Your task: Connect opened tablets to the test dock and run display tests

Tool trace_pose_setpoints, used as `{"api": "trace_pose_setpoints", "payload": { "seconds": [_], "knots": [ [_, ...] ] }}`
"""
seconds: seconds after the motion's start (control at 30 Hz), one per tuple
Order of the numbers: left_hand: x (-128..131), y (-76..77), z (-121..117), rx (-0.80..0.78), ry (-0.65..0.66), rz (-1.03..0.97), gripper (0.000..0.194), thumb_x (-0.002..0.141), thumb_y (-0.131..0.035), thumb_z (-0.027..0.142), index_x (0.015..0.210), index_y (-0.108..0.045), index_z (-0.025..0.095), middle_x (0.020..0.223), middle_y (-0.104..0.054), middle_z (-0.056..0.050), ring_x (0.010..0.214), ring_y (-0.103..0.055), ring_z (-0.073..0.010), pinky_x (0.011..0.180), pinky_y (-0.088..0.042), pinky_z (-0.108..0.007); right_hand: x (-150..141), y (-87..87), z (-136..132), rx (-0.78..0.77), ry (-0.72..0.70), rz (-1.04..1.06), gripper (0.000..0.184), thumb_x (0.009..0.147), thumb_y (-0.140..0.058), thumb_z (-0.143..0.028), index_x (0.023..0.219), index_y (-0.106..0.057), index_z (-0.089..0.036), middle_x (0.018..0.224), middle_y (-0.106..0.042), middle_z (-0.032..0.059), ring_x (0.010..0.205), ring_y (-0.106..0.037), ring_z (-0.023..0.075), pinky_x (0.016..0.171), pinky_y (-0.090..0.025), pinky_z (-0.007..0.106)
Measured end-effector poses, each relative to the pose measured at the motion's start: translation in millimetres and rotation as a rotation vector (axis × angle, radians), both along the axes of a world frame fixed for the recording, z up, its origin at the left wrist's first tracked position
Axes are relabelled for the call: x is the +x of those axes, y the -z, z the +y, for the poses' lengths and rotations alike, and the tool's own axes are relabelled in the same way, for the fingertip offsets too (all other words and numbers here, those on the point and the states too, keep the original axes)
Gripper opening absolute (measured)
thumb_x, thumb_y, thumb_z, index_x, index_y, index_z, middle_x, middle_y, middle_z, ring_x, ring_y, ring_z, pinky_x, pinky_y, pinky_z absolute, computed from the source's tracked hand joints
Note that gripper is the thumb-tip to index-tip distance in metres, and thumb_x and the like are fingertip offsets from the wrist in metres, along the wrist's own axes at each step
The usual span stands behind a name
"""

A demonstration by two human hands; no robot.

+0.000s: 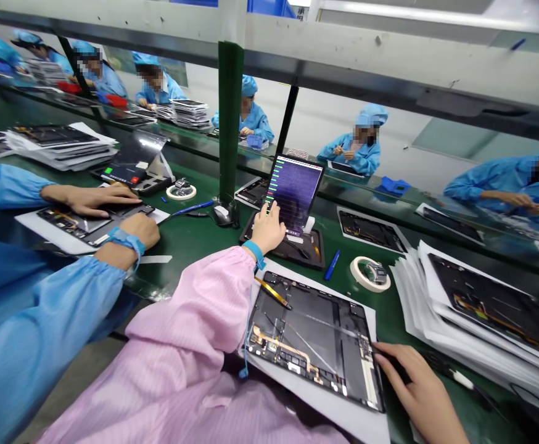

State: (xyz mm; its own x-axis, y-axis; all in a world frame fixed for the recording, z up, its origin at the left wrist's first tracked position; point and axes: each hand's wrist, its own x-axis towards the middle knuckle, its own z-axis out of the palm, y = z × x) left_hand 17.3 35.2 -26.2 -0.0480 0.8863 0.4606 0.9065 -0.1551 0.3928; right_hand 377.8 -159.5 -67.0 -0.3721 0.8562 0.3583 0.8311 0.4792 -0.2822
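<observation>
My left hand (268,228), in a pink sleeve with a blue wrist strap, reaches to a tablet screen (296,191) propped upright. Its fingers are stretched out, the tips at the screen's left side. Before me an opened tablet housing (316,327) lies on white paper sheets (325,404), its inside facing up with copper-coloured flex cables. A yellow flex cable (274,293) sticks out at its upper left corner. My right hand (415,382) rests against the housing's right edge, thumb and forefinger extended and apart; its other fingers are partly hidden.
At the right rises a stack of housings and paper (477,333). Behind my housing lie a blue pen (332,265) and a tape roll (370,274). A green post (230,123) stands mid-bench. On my left, a co-worker's hands (98,200) work on another housing.
</observation>
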Motion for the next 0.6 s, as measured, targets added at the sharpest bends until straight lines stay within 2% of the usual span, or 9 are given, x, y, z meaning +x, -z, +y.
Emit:
{"api": "trace_pose_setpoints", "payload": {
  "seconds": [0.17, 0.37, 0.53, 0.6],
  "knots": [
    [3, -0.2, -7, 0.023, 0.026, 0.014, 0.052, 0.088, -0.042, 0.025, 0.136, -0.037, 0.007, 0.147, -0.038, -0.014, 0.137, -0.027, -0.0294, 0.107, -0.031, -0.043, 0, 0.6, 1, -0.001, 0.011, -0.001, 0.025, 0.092, -0.05, -0.042, 0.101, -0.064, -0.023, 0.096, -0.066, 0.0053, 0.089, -0.062, 0.0214, 0.079, -0.051, 0.034],
    [13, -4.8, -20, -0.002, 0.111, 0.025, 0.048, 0.086, -0.042, 0.021, 0.132, -0.044, 0.009, 0.148, -0.038, -0.013, 0.137, -0.028, -0.0295, 0.108, -0.031, -0.045, -2, -1.4, 0, -0.007, 0.015, 0.007, 0.025, 0.092, -0.05, -0.043, 0.1, -0.064, -0.024, 0.095, -0.066, 0.0048, 0.089, -0.062, 0.0215, 0.079, -0.052, 0.035],
    [21, -18.2, -7, 0.034, 0.114, -0.017, 0.05, 0.086, -0.042, 0.022, 0.134, -0.042, 0.008, 0.142, -0.045, -0.013, 0.136, -0.03, -0.027, 0.108, -0.033, -0.04, -3, -2.9, -1, -0.007, 0.028, 0.011, 0.027, 0.093, -0.048, -0.045, 0.099, -0.065, -0.024, 0.094, -0.067, 0.0051, 0.088, -0.063, 0.0215, 0.078, -0.053, 0.035],
    [24, -21.8, 2, 0.081, 0.103, 0.014, 0.05, 0.086, -0.043, 0.021, 0.134, -0.042, 0.008, 0.144, -0.043, -0.013, 0.137, -0.028, -0.0282, 0.107, -0.033, -0.041, -3, -2.7, -1, -0.004, 0.027, 0.011, 0.028, 0.092, -0.048, -0.045, 0.099, -0.065, -0.024, 0.095, -0.067, 0.0055, 0.088, -0.063, 0.0218, 0.078, -0.053, 0.035]
  ]
}}
